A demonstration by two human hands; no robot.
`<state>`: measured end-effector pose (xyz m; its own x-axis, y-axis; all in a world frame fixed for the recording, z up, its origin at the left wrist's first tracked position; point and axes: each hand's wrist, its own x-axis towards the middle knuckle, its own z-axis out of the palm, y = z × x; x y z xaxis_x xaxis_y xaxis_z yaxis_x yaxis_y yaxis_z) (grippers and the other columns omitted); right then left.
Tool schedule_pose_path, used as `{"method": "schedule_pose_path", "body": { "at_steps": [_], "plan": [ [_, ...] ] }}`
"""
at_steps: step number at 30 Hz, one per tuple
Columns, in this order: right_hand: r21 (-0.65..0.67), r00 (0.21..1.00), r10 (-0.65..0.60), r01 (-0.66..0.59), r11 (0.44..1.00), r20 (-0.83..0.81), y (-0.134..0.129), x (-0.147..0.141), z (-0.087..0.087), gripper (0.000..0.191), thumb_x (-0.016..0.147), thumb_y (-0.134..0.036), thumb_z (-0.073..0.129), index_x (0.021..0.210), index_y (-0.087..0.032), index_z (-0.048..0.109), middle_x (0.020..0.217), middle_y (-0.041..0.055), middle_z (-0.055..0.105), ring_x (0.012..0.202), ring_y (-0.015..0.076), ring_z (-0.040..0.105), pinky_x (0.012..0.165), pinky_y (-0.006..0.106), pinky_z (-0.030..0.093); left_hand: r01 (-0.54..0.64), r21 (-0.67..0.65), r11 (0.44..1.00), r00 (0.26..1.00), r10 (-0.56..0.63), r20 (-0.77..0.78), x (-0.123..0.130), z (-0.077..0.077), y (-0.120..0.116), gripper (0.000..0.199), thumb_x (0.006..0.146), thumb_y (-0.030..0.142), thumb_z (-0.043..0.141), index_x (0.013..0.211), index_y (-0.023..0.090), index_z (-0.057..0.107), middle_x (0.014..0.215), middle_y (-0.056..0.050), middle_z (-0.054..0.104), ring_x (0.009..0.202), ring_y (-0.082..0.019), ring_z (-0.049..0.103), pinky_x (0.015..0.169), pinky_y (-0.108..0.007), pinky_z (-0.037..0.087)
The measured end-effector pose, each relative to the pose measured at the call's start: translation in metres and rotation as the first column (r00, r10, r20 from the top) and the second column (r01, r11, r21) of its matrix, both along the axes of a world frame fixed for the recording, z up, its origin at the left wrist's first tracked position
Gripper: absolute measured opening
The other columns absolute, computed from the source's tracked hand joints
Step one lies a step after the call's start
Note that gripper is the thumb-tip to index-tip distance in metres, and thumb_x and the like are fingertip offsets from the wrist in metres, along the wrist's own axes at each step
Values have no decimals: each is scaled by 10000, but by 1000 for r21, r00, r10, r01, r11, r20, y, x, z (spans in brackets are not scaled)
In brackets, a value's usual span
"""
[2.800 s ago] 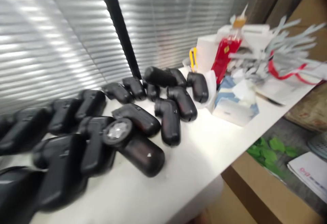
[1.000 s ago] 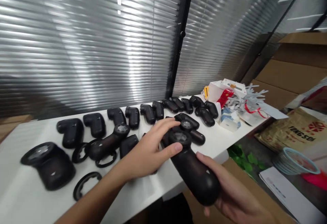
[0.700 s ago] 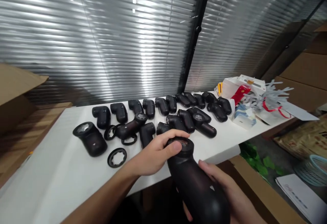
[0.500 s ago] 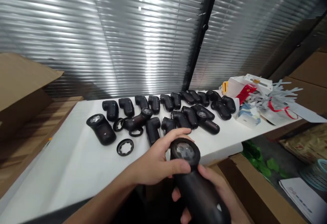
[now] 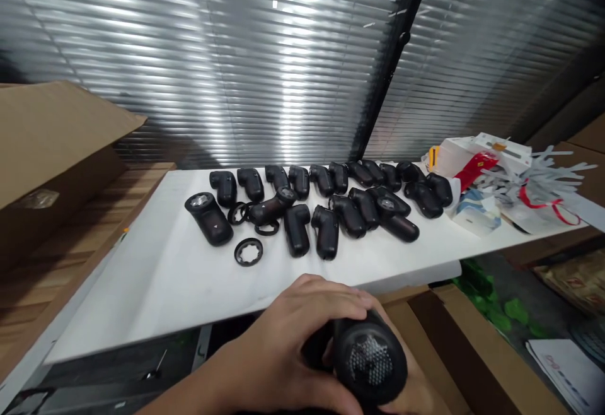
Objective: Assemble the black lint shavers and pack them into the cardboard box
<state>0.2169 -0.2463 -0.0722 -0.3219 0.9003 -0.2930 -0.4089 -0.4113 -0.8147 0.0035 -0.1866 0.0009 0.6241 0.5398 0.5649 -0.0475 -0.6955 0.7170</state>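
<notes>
Close to me, below the table's front edge, a black fabric shaver (image 5: 371,361) points its round perforated metal head up toward me. My left hand (image 5: 302,333) is closed around its neck, fingers over the top and thumb underneath. Behind and to the right, my right hand (image 5: 409,364) grips the body, most of its fingers hidden. The handle is mostly out of sight behind the head. On the white table, a loose black ring (image 5: 248,251) with a notched inner edge lies beside another shaver (image 5: 210,221); two more rings lie near a tilted shaver (image 5: 273,208).
Several black shavers stand in rows along the white table (image 5: 155,276). At its right end are a white box (image 5: 503,153), a red packet (image 5: 477,171) and silvery branch-like decorations. An open carton (image 5: 61,137) is on the left, another (image 5: 491,339) at lower right.
The shaver has moved down and turned so its mesh head faces me, its handle now mostly hidden. My left hand has shifted over the neck. The view has shifted slightly.
</notes>
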Motion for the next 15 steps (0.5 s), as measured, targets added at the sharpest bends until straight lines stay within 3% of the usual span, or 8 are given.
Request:
{"method": "schedule_pose_path", "body": {
  "at_steps": [2, 4, 7, 9, 12, 15],
  "plan": [
    [5, 1000, -9, 9, 1000, 24, -1, -1, -3, 1005, 446, -120, 907, 1355, -363, 553, 1491, 31, 500, 1446, 375, 317, 1208, 483, 158, 5, 47, 999, 1000, -5, 18, -2, -3, 1, 680, 751, 377, 855, 1314, 261, 492, 1287, -88, 651, 1179, -249, 626, 1037, -347, 430],
    [12, 1000, -5, 5, 1000, 23, -1, -2, -4, 1011, 480, -150, 919, 1391, -318, 516, 1503, 72, 480, 1431, 384, 335, 1204, 530, 158, 1, 72, 997, 1000, -3, 22, -4, -5, 3, 686, 753, 379, 853, 1316, 252, 482, 1274, -87, 657, 1167, -239, 634, 1031, -335, 425],
    [16, 1000, 1, -1, 1000, -1, 3, -6, -4, 710, 754, -300, 799, 1393, -247, 495, 1477, 110, 484, 1357, 348, 437, 1139, 605, 287, -1, 66, 998, 1000, 0, 12, -6, -7, 7, 696, 739, 397, 860, 1304, 257, 479, 1236, -70, 674, 1154, -231, 636, 1030, -327, 422],
    [16, 1000, -7, 8, 1000, -25, 9, -12, -4, 491, 893, -350, 659, 1344, -209, 527, 1427, 110, 516, 1279, 310, 512, 1063, 580, 407, -17, 45, 999, 1000, 16, 15, -6, -10, 9, 705, 714, 440, 866, 1285, 263, 491, 1205, -66, 684, 1134, -235, 640, 1017, -333, 430],
    [3, 998, -20, 20, 1000, -62, 20, -25, -6, 394, 926, -369, 615, 1272, -186, 569, 1330, 104, 576, 1147, 267, 596, 951, 502, 515, -73, -5, 997, 997, 73, 30, -3, -13, 11, 715, 658, 493, 884, 1231, 252, 531, 1128, -77, 703, 1067, -255, 657, 967, -350, 459],
    [-26, 996, -31, 29, 999, -86, 29, -36, -7, 376, 928, -371, 613, 1250, -181, 577, 1274, 96, 601, 1082, 250, 621, 896, 468, 547, -102, -58, 993, 992, 106, 61, 2, -14, 14, 660, 625, 498, 899, 1129, 225, 572, 1085, -87, 706, 1013, -253, 666, 928, -343, 485]
  ]
}}
